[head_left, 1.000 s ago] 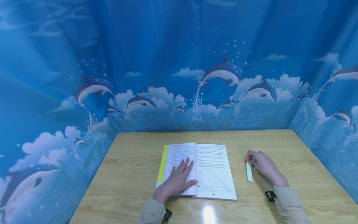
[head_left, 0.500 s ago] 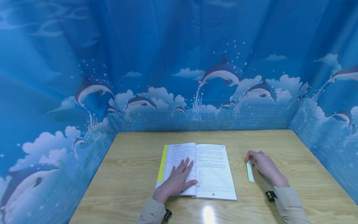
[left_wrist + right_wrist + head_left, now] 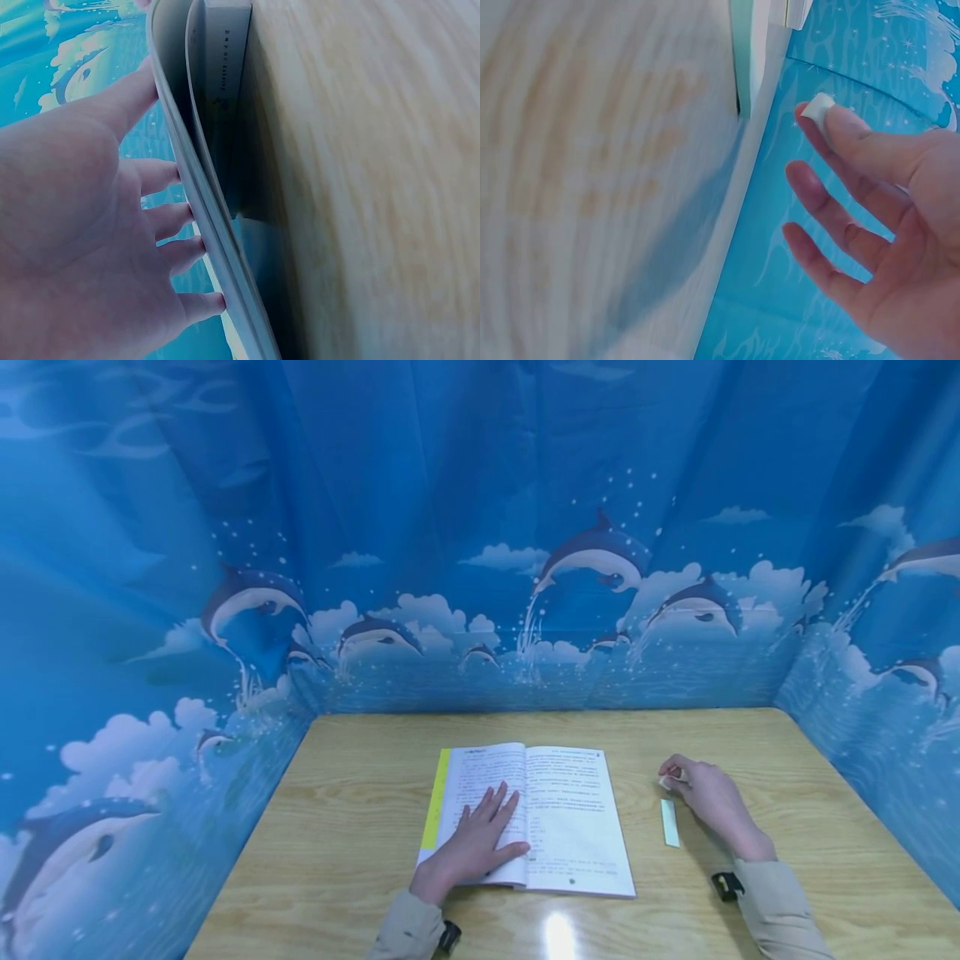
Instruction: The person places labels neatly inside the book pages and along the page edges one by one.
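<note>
Your left hand [image 3: 472, 843]: forearm in from 7 o'clock, fingers fanned and straight toward 1, thumb out toward 3 with its tip at the gutter. It rests on the left page of the open book [image 3: 581, 814], gripping nothing. In the left wrist view your fingertips meet the page; the palm sits off it.

Your right hand [image 3: 708, 797]: forearm in from between 4 and 5 o'clock, hand aimed at 10. Thumb and forefinger are closed at the tips, pinching a small pale piece [image 3: 819, 106]. The other visible fingers are spread apart, half-bent, holding nothing. Right wrist view puts that pinch clear of the surface [image 3: 360, 827].

Pale green strip [image 3: 670, 823] lies on the surface at the book's 3 o'clock, near but apart, long side roughly 12 to 6. From the strip, your pinched piece is at 12, just past its far end, gap between. Book is near mid-surface, spine about 12 to 6, yellow band [image 3: 437, 797] along its 9 o'clock edge. Print too small to read.

Beige sleeves [image 3: 780, 906] on both arms; black clip [image 3: 726, 886] by your right cuff. Blue dolphin-print curtain [image 3: 450, 527] stands at 12 beyond the surface and wraps round to 9 and 3.
</note>
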{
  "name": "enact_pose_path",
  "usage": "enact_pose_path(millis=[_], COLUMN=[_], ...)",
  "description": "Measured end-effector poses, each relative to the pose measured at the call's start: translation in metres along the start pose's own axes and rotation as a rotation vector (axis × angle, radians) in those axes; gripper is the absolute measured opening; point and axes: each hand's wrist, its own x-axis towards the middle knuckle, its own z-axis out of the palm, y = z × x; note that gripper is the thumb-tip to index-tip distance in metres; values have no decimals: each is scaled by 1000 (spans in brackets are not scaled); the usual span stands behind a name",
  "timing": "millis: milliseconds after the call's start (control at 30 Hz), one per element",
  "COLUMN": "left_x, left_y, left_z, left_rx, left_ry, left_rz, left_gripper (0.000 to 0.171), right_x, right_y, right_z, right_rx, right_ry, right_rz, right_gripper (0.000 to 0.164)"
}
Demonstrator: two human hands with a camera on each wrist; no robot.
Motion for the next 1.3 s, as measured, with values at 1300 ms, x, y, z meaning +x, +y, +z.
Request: enact_pose_path(millis=[1300], left_x=[-1], left_y=[2], left_z=[-2], left_rx=[-12], left_ry=[-3], left_rz=[-11], left_gripper=[79], right_x=[0], right_y=[-26], right_z=[-1], right_rx=[93], right_ry=[56], right_rz=[66], right_gripper=[18])
